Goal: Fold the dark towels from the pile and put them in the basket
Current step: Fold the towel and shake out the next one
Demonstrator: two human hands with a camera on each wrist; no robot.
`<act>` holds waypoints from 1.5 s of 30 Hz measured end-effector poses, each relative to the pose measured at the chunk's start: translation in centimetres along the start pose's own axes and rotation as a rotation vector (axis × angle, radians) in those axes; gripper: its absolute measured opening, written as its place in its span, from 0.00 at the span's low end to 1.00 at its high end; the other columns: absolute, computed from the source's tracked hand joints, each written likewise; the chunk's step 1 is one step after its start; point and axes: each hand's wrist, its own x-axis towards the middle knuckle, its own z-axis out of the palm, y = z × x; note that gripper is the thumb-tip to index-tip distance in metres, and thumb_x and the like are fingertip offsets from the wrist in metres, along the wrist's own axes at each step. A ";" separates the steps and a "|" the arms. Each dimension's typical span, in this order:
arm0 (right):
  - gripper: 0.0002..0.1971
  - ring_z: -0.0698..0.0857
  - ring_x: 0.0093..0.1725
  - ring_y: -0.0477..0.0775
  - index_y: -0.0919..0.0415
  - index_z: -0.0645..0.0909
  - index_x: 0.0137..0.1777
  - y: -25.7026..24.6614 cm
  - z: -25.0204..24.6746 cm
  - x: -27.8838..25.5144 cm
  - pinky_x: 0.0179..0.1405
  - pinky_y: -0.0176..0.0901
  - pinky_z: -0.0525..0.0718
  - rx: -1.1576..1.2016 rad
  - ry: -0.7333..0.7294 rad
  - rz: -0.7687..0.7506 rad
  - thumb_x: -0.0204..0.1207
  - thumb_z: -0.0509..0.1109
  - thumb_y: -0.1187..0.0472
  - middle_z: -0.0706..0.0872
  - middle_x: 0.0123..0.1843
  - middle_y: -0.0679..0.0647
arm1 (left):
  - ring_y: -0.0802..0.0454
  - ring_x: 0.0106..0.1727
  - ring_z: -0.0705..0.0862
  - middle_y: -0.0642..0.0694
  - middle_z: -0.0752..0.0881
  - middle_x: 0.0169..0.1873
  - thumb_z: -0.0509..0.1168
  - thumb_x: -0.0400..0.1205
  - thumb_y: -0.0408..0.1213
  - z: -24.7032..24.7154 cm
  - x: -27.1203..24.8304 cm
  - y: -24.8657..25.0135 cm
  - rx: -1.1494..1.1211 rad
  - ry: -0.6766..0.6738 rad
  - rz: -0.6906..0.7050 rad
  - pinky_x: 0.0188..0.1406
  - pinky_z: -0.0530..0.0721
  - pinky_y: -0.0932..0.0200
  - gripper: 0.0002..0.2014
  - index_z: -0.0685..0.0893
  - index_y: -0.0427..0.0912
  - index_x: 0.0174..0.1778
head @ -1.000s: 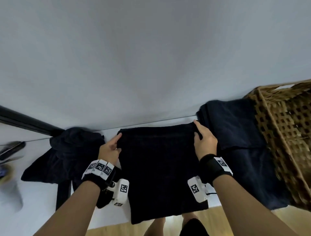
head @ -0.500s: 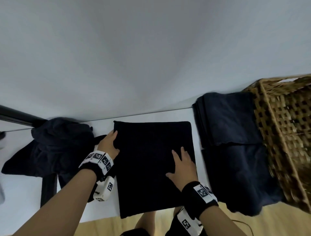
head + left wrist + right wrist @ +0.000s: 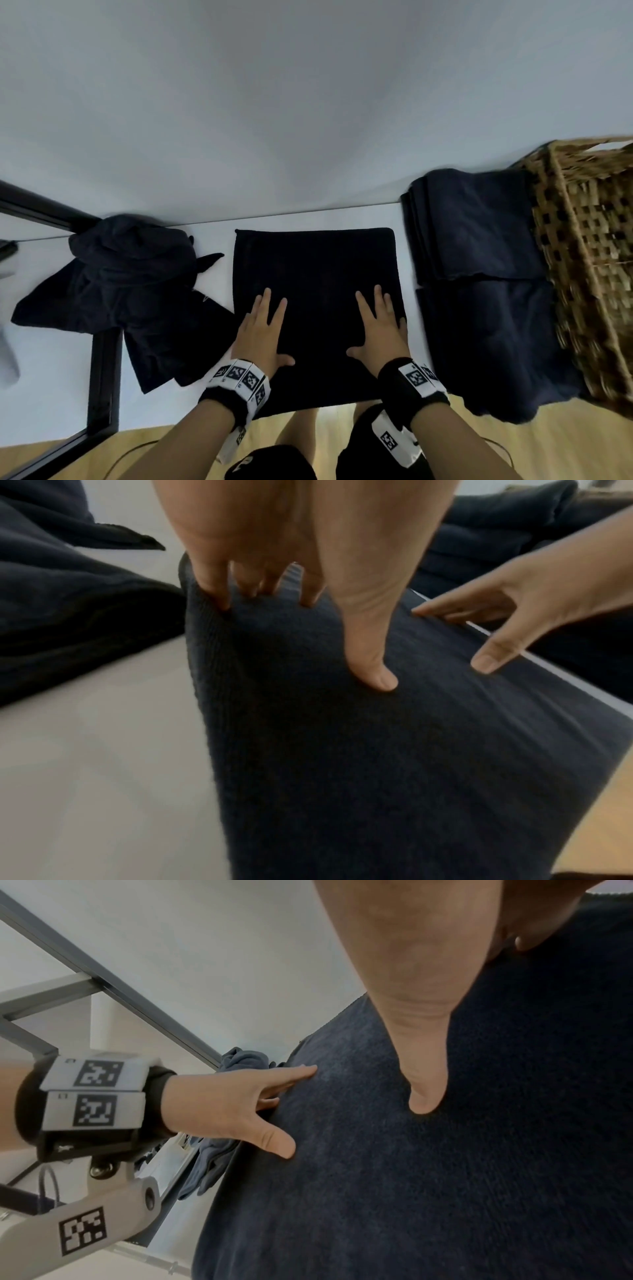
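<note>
You are standing at a white table [image 3: 61, 359] with the wicker basket [image 3: 589, 260] sitting at its right end, and two folded dark towels [image 3: 479, 274] are lying just beside the basket, not yet inside it. The unfolded pile [image 3: 113, 284] is waiting at the left. Between them, the towel [image 3: 315, 294] you are working on is lying flat as a neat square, its near edge hanging slightly over the table's front.

A second ago you were pinching its far corners in the air; half a second ago your right hand was already pressing it while your left was gripping the left edge. Now both are resting on the near half: your left hand [image 3: 260, 339] and your right hand [image 3: 380, 332] are lying flat with fingers straight and spread, grasping nothing (the wrist views are showing thumbs and fingertips pushing into the cloth). So this fold is landing, and you are probably smoothing it before another fold or a move toward the basket.
</note>
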 end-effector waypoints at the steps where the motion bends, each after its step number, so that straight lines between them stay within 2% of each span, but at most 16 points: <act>1: 0.58 0.33 0.86 0.54 0.41 0.34 0.85 0.0 -0.2 0.2 0.84 0.65 0.50 0.005 -0.002 0.000 0.71 0.79 0.49 0.26 0.85 0.52 | 0.43 0.85 0.39 0.40 0.31 0.83 0.75 0.70 0.58 0.2 0.2 0.0 0.020 0.000 -0.006 0.84 0.53 0.48 0.59 0.40 0.50 0.85; 7: 0.59 0.33 0.86 0.54 0.41 0.37 0.86 -0.5 -2.1 2.3 0.83 0.68 0.50 0.018 0.000 -0.010 0.70 0.80 0.52 0.27 0.86 0.50 | 0.43 0.85 0.38 0.41 0.29 0.82 0.76 0.67 0.61 -1.0 2.7 -0.9 0.026 0.020 -0.032 0.81 0.57 0.48 0.62 0.37 0.52 0.84; 15: 0.55 0.35 0.86 0.53 0.42 0.38 0.86 -1.0 -3.5 3.1 0.84 0.66 0.49 0.065 0.022 -0.021 0.73 0.78 0.56 0.29 0.86 0.51 | 0.41 0.85 0.36 0.39 0.29 0.82 0.78 0.67 0.57 -2.1 4.4 -0.4 0.021 0.009 -0.062 0.82 0.53 0.44 0.64 0.35 0.49 0.84; 17: 0.52 0.39 0.87 0.54 0.44 0.40 0.87 -0.8 -3.0 1.8 0.85 0.62 0.49 0.112 0.094 -0.006 0.75 0.76 0.58 0.33 0.87 0.52 | 0.40 0.84 0.35 0.38 0.28 0.81 0.79 0.68 0.54 -2.1 4.5 -0.1 0.016 0.005 -0.078 0.83 0.51 0.43 0.64 0.34 0.47 0.84; 19: 0.43 0.52 0.86 0.56 0.49 0.53 0.86 -0.4 -2.2 -0.3 0.84 0.55 0.58 0.193 0.216 0.003 0.77 0.73 0.62 0.46 0.88 0.55 | 0.40 0.84 0.34 0.38 0.28 0.81 0.79 0.68 0.52 -2.2 4.6 0.1 0.012 -0.008 -0.092 0.83 0.49 0.42 0.64 0.33 0.47 0.84; 20: 0.36 0.61 0.83 0.57 0.53 0.62 0.82 0.0 -1.6 -1.5 0.81 0.50 0.66 0.237 0.275 0.015 0.77 0.72 0.64 0.58 0.85 0.57 | 0.41 0.84 0.34 0.38 0.27 0.81 0.79 0.68 0.52 -2.3 4.5 0.2 0.009 -0.013 -0.096 0.82 0.49 0.42 0.64 0.33 0.47 0.84; 22: 0.20 0.77 0.67 0.56 0.58 0.76 0.67 1.0 -0.2 -4.0 0.64 0.41 0.77 0.307 0.327 0.077 0.75 0.69 0.68 0.75 0.67 0.56 | 0.41 0.84 0.34 0.39 0.28 0.81 0.79 0.68 0.51 -2.5 4.4 0.2 0.011 -0.022 -0.098 0.82 0.49 0.42 0.64 0.34 0.47 0.84; 25: 0.09 0.83 0.52 0.58 0.63 0.78 0.53 3.2 2.5 -6.6 0.46 0.41 0.79 0.396 0.225 0.237 0.74 0.68 0.69 0.83 0.49 0.57 | 0.40 0.85 0.36 0.38 0.30 0.82 0.80 0.67 0.51 -2.8 4.4 0.4 0.041 -0.024 -0.115 0.82 0.52 0.42 0.65 0.35 0.46 0.84; 28: 0.08 0.86 0.48 0.59 0.66 0.82 0.52 5.6 4.6 -8.0 0.42 0.39 0.77 0.476 0.165 0.410 0.76 0.70 0.63 0.89 0.44 0.60 | 0.39 0.85 0.39 0.35 0.34 0.83 0.82 0.65 0.50 -3.0 4.4 1.2 0.068 0.003 -0.137 0.82 0.54 0.41 0.65 0.39 0.43 0.85; 30: 0.10 0.84 0.42 0.57 0.64 0.84 0.45 6.7 5.4 -8.3 0.37 0.39 0.73 0.439 0.166 0.478 0.78 0.72 0.56 0.89 0.41 0.58 | 0.38 0.85 0.42 0.33 0.37 0.83 0.82 0.66 0.50 -3.1 4.0 1.7 0.112 0.008 -0.142 0.82 0.54 0.41 0.64 0.40 0.40 0.85; 33: 0.24 0.74 0.25 0.52 0.58 0.73 0.24 7.6 6.0 -7.2 0.25 0.41 0.65 0.346 0.196 0.506 0.79 0.70 0.48 0.76 0.23 0.51 | 0.40 0.85 0.46 0.33 0.42 0.84 0.77 0.70 0.55 -3.2 2.9 2.1 0.225 0.049 -0.137 0.83 0.52 0.42 0.60 0.43 0.36 0.84; 35: 0.26 0.74 0.24 0.52 0.57 0.70 0.21 7.8 6.3 -6.7 0.24 0.41 0.64 0.346 0.229 0.514 0.78 0.70 0.48 0.74 0.22 0.51 | 0.40 0.83 0.56 0.34 0.52 0.83 0.73 0.73 0.56 -2.7 0.8 2.0 0.239 0.138 -0.124 0.81 0.59 0.45 0.53 0.51 0.35 0.83; 38: 0.18 0.84 0.37 0.58 0.55 0.76 0.28 8.0 7.2 -6.4 0.34 0.42 0.70 0.473 0.273 0.483 0.78 0.71 0.50 0.87 0.32 0.54 | 0.41 0.60 0.79 0.38 0.77 0.62 0.69 0.79 0.52 -1.1 -3.2 1.2 0.099 0.316 -0.134 0.57 0.80 0.47 0.25 0.76 0.38 0.65; 40: 0.13 0.88 0.46 0.62 0.60 0.82 0.40 8.0 7.8 -6.2 0.43 0.44 0.78 0.539 0.244 0.449 0.81 0.67 0.52 0.91 0.41 0.59 | 0.43 0.43 0.82 0.40 0.82 0.46 0.64 0.82 0.48 0.9 -5.7 -0.1 -0.061 0.251 -0.262 0.40 0.82 0.50 0.14 0.82 0.38 0.48; 43: 0.17 0.86 0.46 0.63 0.70 0.82 0.52 7.8 8.2 -6.0 0.41 0.43 0.76 0.515 0.192 0.420 0.84 0.62 0.54 0.88 0.48 0.66 | 0.49 0.26 0.77 0.44 0.79 0.25 0.66 0.77 0.44 4.6 -9.1 -1.9 -0.249 0.053 -0.453 0.23 0.71 0.62 0.17 0.77 0.37 0.26; 45: 0.18 0.84 0.45 0.64 0.73 0.81 0.53 7.8 7.8 -6.1 0.41 0.43 0.75 0.505 0.160 0.401 0.85 0.61 0.55 0.87 0.49 0.68 | 0.50 0.23 0.76 0.46 0.78 0.21 0.70 0.74 0.44 6.8 -10.4 -1.9 -0.313 -0.032 -0.501 0.19 0.67 0.64 0.18 0.75 0.38 0.24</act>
